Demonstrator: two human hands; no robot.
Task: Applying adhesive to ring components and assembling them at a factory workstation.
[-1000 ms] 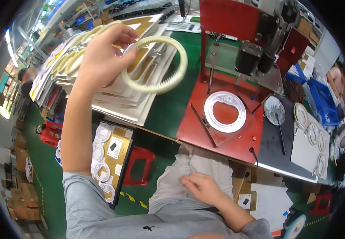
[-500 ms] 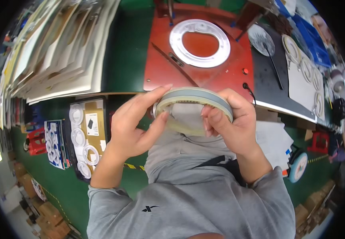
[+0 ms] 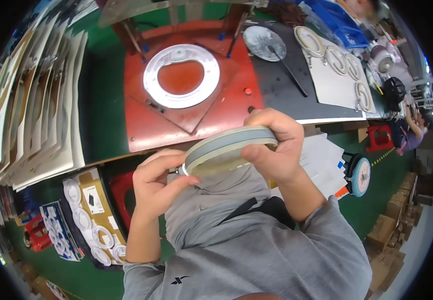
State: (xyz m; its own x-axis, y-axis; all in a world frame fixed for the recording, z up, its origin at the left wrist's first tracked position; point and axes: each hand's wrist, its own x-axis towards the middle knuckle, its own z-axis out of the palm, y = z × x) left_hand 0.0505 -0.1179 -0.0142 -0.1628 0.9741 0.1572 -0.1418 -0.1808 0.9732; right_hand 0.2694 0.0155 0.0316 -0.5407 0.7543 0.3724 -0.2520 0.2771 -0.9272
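Above my lap I hold a round, pale cream ring-shaped part (image 3: 231,144) with a grey band around its outer side. It is tilted, its right end higher than its left. My left hand (image 3: 157,184) pinches its left end between thumb and fingers, where a small shiny fitting (image 3: 180,170) sticks out. My right hand (image 3: 279,145) grips the right end, thumb on the near rim and fingers behind. Beyond my hands, a white ring plate (image 3: 157,80) lies flat on the red base (image 3: 236,100) of a bench fixture.
Upright cardboard sheets (image 3: 41,105) stand at the left. A round dish (image 3: 264,44) with a dark stick and a board of cream rings (image 3: 334,90) lie on the right bench. White rings (image 3: 82,219) fill a tray lower left; a red stool (image 3: 379,138) and a person (image 3: 416,132) are far right.
My view has swung right, so the bench sits further left. The ring-shaped part has tilted, its left end dropping. My right fingers have come out of its middle to the rim.
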